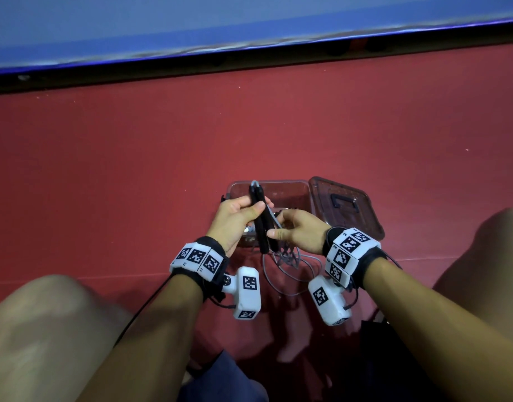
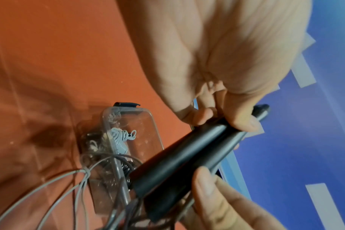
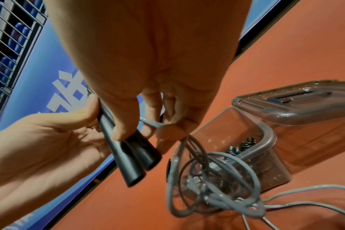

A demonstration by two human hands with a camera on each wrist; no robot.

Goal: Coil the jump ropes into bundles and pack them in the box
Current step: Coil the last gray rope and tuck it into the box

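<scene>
So the jump rope handles (image 1: 261, 220), two black ones held side by side, sit up in the air just above the near edge of the box (image 1: 304, 192), tilted with their tops pointing away from the person. The left hand (image 1: 238, 219) has them gripped around the upper part, thumb across the front and fingers curled behind. The right hand (image 1: 296, 230) comes in from the right, thumb pressed against the lower part of the handles, while its fingers pinch the grey cord (image 3: 213, 179) just beside them. That cord hangs down in a messy bunch of loops below the hands, a few strands trailing onto the red floor (image 1: 133, 169) toward the person.

The box is clear plastic, open, sitting on the floor right past the hands. In the left wrist view there's already a bundle of grey cord (image 2: 118, 138) lying inside it, plus some darker bits I can't really make out. The lid (image 1: 345, 207) is off, leaning against the right side of the box with its black handle facing up.

Both wrists have white marker blocks strapped on. The person's bare knees frame the scene at near left and near right, and a blue wall panel (image 1: 191, 21) runs along the far side of the floor.
</scene>
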